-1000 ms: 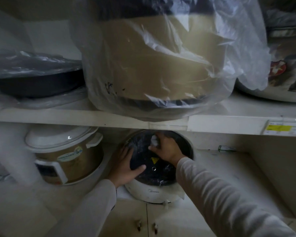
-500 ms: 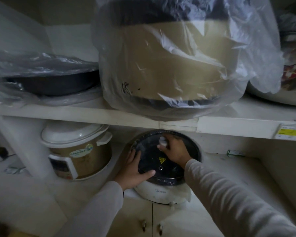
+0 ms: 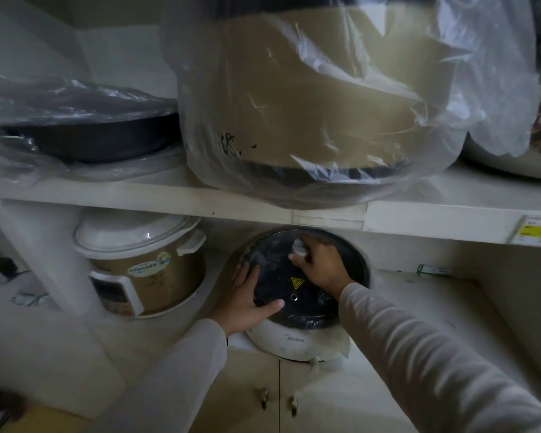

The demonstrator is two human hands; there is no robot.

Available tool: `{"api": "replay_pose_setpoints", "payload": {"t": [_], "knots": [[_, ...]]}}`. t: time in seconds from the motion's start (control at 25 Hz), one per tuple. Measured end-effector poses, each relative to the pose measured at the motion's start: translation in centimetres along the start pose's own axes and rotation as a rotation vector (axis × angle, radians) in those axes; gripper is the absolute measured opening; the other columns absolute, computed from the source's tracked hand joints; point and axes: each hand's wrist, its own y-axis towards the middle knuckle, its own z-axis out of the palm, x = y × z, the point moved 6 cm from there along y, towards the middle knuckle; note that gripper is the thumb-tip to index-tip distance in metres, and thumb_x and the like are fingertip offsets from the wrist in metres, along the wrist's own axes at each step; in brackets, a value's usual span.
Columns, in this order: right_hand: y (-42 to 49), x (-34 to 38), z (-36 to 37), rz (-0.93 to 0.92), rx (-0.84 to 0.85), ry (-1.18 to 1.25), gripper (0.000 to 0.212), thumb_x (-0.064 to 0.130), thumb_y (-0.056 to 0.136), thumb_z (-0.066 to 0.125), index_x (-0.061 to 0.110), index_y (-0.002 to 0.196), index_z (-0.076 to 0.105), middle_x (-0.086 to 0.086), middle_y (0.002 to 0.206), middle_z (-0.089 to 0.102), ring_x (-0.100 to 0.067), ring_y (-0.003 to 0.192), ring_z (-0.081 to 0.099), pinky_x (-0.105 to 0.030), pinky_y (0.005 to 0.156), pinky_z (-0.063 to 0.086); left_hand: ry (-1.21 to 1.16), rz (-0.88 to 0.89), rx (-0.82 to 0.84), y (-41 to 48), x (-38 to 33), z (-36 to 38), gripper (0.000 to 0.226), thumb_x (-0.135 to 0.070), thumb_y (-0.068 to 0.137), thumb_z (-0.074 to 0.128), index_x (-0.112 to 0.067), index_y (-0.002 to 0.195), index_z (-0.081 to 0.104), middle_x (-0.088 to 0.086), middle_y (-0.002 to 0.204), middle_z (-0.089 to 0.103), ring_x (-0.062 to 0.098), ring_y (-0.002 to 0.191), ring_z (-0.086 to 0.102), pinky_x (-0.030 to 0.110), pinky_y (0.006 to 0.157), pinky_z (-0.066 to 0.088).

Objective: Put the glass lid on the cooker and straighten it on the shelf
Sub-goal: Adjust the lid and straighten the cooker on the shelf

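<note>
While both hands steady it, glass lid (image 3: 294, 276) caps the cooker (image 3: 297, 342).

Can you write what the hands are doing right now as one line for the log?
right hand: grips knob | left hand: flat on glass lid edge | lid: on white cooker

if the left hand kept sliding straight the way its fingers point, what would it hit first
Likely the underside of the upper shelf board or the wall behind; the left hand points up and back along the glass lid rim. Depth is unclear.
</note>
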Motion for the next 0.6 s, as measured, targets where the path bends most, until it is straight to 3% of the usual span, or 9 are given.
{"api": "replay_pose_setpoints", "payload": {"t": [0.24,0.4,0.48,0.6], "knots": [[0.5,-0.2,0.1,0.011,-0.021,0.022,0.056,0.041,0.087,0.067,0.017,0.135,0.051,-0.014,0.126,0.066,-0.032,0.114,0.062,-0.041,0.101,0.049,0.028,-0.015,0.033,0.5,0.0,-0.1,0.107,-0.072,0.076,0.059,-0.029,0.155,0.0,-0.003,0.164,-0.012,0.017,0.148,-0.015,0.046,0.118,0.004],[-0.3,-0.5,0.1,-0.015,0.127,0.024,0.076,0.042,0.086,0.068,0.021,0.149,0.03,-0.018,0.138,0.057,-0.036,0.125,0.054,-0.042,0.109,0.042,0.03,-0.018,0.039,0.5,0.1,-0.1,0.107,-0.072,0.076,0.059,-0.029,0.155,0.0,-0.004,0.164,-0.012,0.017,0.148,-0.015,0.048,0.118,0.005],[-1.4,-1.7,-0.2,0.033,0.161,-0.01,0.087,0.051,0.087,0.061,0.022,0.154,0.014,-0.017,0.15,0.046,-0.037,0.135,0.045,-0.05,0.116,0.032,0.02,0.002,0.034,0.5,0.2,-0.1,0.107,-0.072,0.076,0.059,-0.03,0.155,0.0,-0.005,0.164,-0.011,0.017,0.148,-0.014,0.049,0.118,0.005],[-4.4,-6.0,-1.9,0.187,0.0,-0.118,0.088,0.073,0.084,0.038,0.019,0.152,0.022,-0.014,0.155,0.039,-0.035,0.141,0.037,-0.052,0.116,0.032,0.017,0.02,0.005,0.8,1.0,0.2,0.111,-0.079,0.072,0.055,-0.031,0.154,-0.001,-0.006,0.164,-0.01,0.016,0.148,-0.012,0.05,0.119,0.006]]}}
